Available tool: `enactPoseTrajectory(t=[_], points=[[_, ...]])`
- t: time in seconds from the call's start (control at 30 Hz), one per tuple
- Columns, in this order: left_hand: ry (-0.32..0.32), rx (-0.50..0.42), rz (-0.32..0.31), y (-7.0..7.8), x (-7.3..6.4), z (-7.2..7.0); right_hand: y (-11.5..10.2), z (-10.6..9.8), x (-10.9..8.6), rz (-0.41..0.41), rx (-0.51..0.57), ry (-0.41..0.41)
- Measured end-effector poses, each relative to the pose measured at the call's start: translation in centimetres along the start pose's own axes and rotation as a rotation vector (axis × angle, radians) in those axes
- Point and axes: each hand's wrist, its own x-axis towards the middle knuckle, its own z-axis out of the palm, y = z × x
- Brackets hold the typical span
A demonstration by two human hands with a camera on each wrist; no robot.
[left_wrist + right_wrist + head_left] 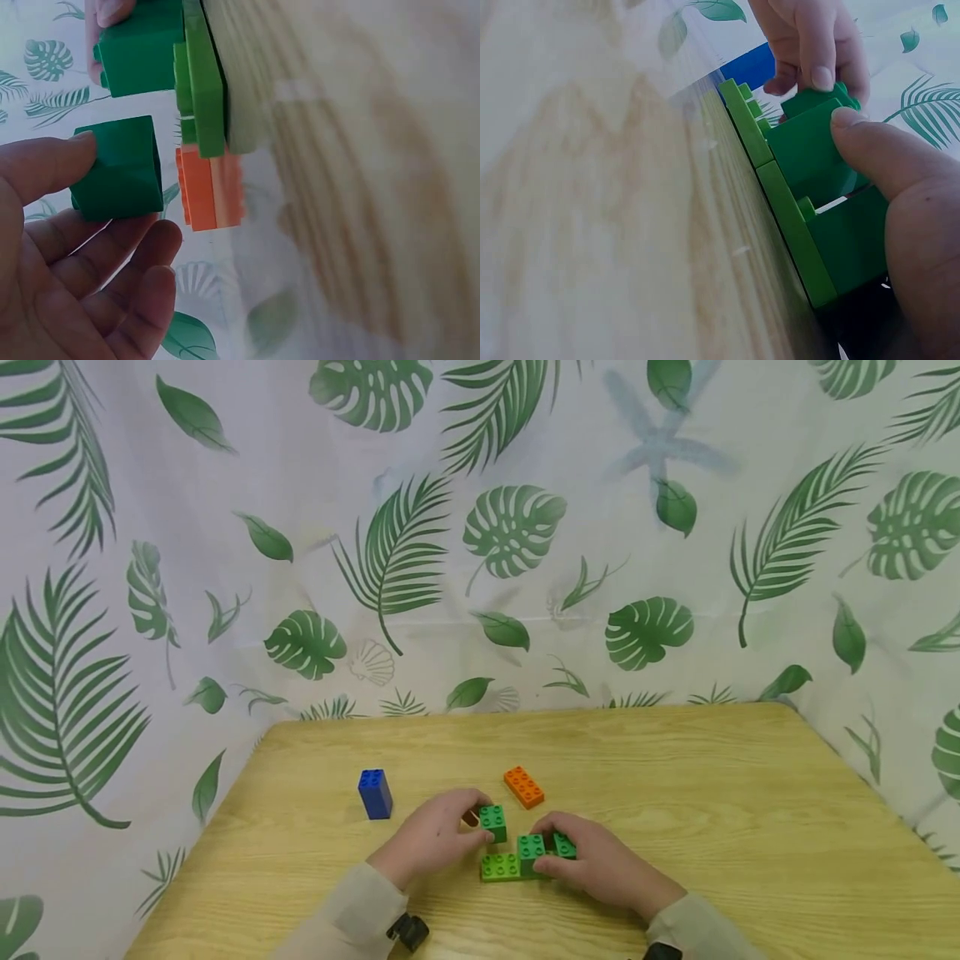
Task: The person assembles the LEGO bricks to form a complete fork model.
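Between thumb and fingers, my left hand point(438, 831) pinches a dark green toy building brick point(492, 825); the left wrist view shows it held apart from the row below. Light green flat bricks point(499, 867) lie end to end on the table, with bare studs at their left end. Two more dark green bricks stand on them: a middle brick point(531, 852) and an end brick point(847, 244) at the right. My right hand point(596, 867) grips the middle brick, its thumb on the near side. That hand partly hides the end brick in the head view.
An orange brick point(523, 787) lies flat behind the hands. A tall blue block point(376, 795) stands to the left of my left hand. The wooden table point(675, 760) ends at a leaf-print curtain point(420, 677) at the back and sides.
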Motion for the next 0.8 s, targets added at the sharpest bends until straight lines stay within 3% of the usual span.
enactPoseTrajectory(t=[0.33,0.8], points=[[-0.042,-0.058,-0.008,0.4,-2.1,0.4,-0.2,0.0,0.1,0.000,0.002,0.006],[-0.067,-0.099,-0.011,0.3,-2.6,1.1,-0.6,0.0,0.0,-0.010,0.010,-0.002]])
